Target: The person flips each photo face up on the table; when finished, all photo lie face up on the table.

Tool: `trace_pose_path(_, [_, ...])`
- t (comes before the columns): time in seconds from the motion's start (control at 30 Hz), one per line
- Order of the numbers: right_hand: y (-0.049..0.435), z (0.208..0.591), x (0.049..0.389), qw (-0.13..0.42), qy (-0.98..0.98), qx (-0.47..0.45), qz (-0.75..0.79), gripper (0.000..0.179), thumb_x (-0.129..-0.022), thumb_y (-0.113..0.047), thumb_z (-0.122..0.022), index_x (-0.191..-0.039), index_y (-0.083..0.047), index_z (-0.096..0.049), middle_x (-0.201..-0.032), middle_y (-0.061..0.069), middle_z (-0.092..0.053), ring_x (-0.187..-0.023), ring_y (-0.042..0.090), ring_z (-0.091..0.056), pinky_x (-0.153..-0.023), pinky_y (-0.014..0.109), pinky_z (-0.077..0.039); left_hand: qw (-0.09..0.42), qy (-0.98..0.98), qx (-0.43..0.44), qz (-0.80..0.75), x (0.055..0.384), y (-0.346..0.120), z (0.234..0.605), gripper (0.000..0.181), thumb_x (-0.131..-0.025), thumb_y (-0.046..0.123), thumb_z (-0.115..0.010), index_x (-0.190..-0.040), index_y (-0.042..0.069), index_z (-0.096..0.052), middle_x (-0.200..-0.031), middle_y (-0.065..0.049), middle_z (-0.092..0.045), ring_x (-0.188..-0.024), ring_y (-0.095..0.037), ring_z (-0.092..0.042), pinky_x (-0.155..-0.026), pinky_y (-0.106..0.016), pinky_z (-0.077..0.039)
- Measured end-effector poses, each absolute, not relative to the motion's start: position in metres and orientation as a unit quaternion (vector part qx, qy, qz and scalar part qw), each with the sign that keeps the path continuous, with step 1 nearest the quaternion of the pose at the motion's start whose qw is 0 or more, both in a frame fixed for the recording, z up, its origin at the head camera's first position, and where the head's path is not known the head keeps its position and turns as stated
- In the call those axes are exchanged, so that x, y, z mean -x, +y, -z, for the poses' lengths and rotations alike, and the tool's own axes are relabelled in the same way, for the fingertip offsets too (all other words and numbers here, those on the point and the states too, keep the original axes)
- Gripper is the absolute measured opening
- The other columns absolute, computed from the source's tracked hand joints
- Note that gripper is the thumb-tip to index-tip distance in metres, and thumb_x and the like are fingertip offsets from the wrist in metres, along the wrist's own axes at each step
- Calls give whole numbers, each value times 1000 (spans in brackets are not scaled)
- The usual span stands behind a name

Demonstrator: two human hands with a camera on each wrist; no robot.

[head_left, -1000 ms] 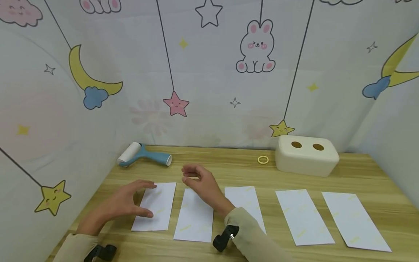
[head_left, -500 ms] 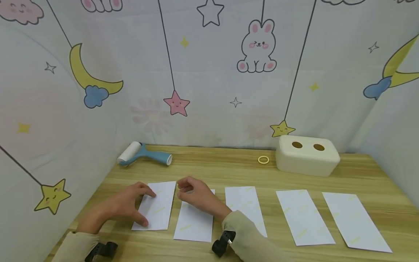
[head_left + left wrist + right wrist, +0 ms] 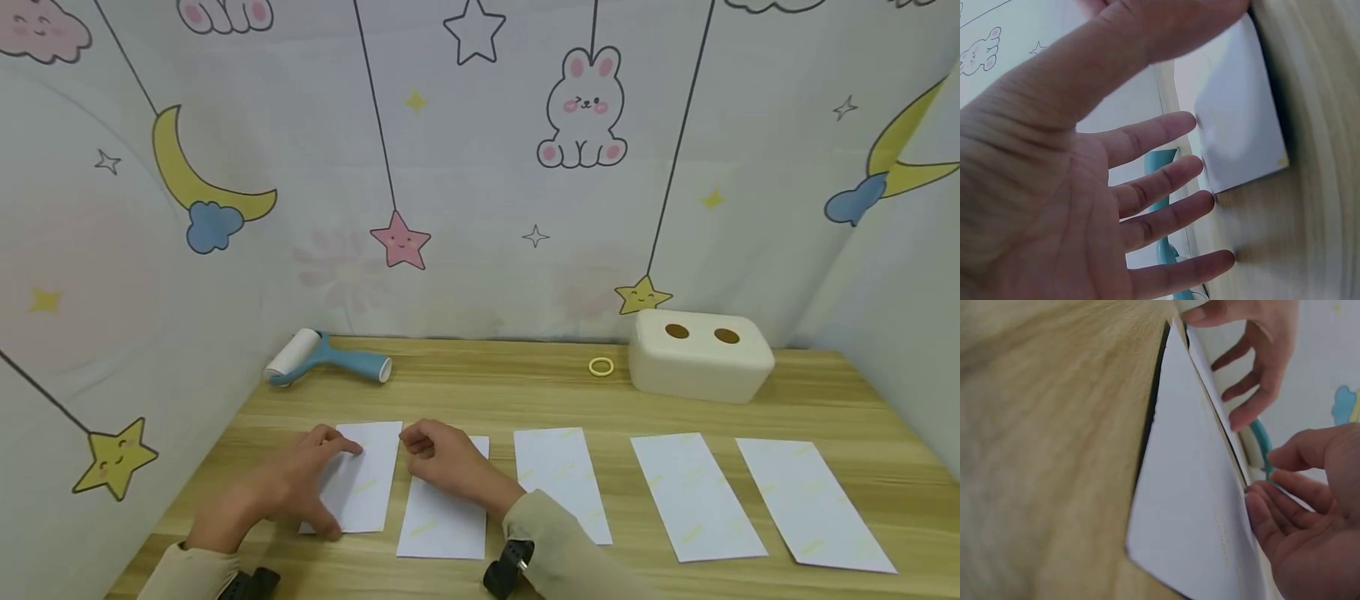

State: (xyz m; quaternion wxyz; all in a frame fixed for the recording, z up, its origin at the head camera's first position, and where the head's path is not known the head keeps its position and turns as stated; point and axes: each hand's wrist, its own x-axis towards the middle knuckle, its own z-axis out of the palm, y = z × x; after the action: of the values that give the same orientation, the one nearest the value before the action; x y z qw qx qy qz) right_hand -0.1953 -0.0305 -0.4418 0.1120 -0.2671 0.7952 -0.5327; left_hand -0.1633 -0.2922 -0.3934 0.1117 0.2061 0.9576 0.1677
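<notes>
The leftmost white card [image 3: 373,483] lies near the left edge of the worktop [image 3: 487,387], long axis running toward the far edge. The left hand [image 3: 288,483] spreads wide over it; the right hand [image 3: 447,458] curls at its far right corner, any pinch unclear.

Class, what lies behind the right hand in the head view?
Mainly the second white card from the left: its lower end shows; the right hand covers much of its upper part from sight.

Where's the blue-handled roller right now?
Head view: the blue-handled roller lies at the table's back left, just in front of the patterned backdrop, beyond the leftmost white card and the left hand.
</notes>
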Motion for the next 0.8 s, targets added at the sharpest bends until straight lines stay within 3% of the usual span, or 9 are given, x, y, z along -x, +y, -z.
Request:
trace_pose_path(0.33, [-34, 448, 197, 93, 832, 307, 452, 41, -91, 5, -70, -131, -4, -68, -122, 4, -64, -106, 12, -60, -97, 26, -49, 105, 958, -211, -163, 163, -292, 393, 92, -55, 36, -106, -133, 9, -66, -129, -11, -53, -116, -37, -55, -94, -52, -51])
trace_pose_path(0.6, [-43, 450, 195, 60, 842, 315, 433, 45, -87, -7, -84, -128, -2, -68, -119, 5, -60, -108, 16, -59, -97, 28, -49, 94, 953, -223, -184, 167, -299, 395, 90, -54, 37, -107, -130, 11, -67, -124, -9, -53, -110, -32, -54, -91, -47, -51])
trace_pose_path(0.8, [-47, 450, 192, 55, 856, 294, 423, 45, -89, -12, -86, -129, -3, -68, -119, 3, -58, -108, 15, -58, -97, 29, -49, 82, 950, -229, -195, 169, -302, 400, 90, -52, 40, -106, -128, 13, -67, -124, -9, -55, -113, -35, -54, -91, -48, -49])
